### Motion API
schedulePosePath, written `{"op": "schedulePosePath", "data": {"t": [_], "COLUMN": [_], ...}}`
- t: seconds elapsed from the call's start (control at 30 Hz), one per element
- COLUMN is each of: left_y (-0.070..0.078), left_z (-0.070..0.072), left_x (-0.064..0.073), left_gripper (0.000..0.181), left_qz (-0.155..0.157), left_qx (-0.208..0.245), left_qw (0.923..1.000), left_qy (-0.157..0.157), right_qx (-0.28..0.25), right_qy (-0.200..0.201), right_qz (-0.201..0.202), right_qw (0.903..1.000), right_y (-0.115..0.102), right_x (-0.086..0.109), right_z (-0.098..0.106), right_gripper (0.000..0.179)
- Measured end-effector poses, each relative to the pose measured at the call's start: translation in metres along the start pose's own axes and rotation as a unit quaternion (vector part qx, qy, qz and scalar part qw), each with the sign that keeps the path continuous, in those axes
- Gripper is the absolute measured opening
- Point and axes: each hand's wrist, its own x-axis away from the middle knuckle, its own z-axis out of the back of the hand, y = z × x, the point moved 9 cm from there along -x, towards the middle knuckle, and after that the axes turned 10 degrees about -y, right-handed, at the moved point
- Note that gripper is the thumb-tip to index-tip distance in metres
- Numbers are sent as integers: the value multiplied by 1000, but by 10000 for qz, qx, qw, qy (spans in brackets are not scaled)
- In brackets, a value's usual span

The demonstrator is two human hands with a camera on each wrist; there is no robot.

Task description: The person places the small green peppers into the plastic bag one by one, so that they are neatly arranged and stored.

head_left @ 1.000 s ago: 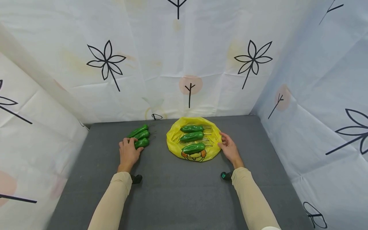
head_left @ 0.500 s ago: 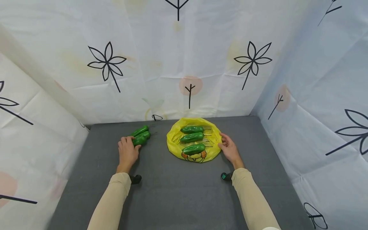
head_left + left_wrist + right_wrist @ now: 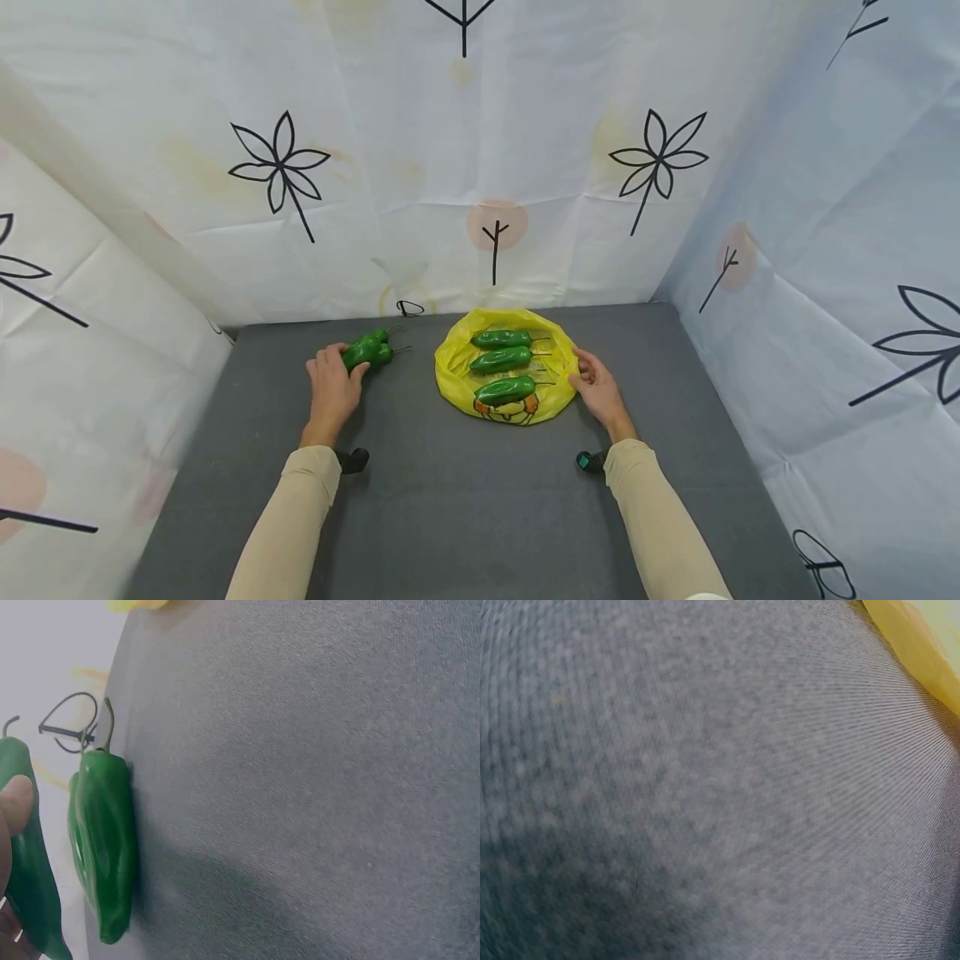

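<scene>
My left hand [image 3: 330, 390] grips a long green chili pepper [image 3: 34, 870], raised off the table, with the thumb across it in the left wrist view. Right beside it lie other green chili peppers [image 3: 106, 840] with thin stems, partly covered by the held one in the head view. A yellow plastic bag [image 3: 450, 354], its mouth spread wide, sits at the middle back; three green chili peppers [image 3: 501, 359] lie in it side by side. At the bag's right edge, my right hand [image 3: 600, 390] pinches the rim between thumb and fingers. The right wrist view catches only the bag's edge.
A dark grey cloth-covered table [image 3: 465, 500] lies under everything. White printed fabric walls [image 3: 420, 167] close off the back and both sides. A dark wrist device [image 3: 591, 461] is strapped at the right sleeve.
My left hand has lifted the nearest pepper of the left group and shifted slightly back and left, the pepper now over the others. My right hand and the bag stay put.
</scene>
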Motion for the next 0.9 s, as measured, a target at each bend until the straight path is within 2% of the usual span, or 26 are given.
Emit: {"op": "schedulePosePath", "data": {"t": [0.4,0.63,0.9], "left_y": [26,40,61], "left_z": [2,7,6], "left_x": [-6,-9,-11], "left_gripper": [50,47,46], "left_qz": [-293,-474,-639], "left_qx": [563,683,755], "left_qw": [9980,9965,9945], "left_qy": [-3,35,-358], "right_qx": [50,131,47], "right_qy": [-18,-23,-60], "right_qz": [21,44,28], "right_qw": [10000,9999,10000], "right_y": [0,0,2], "right_x": [1,0,-1], "right_z": [0,0,-1], "right_gripper": [57,57,56]}}
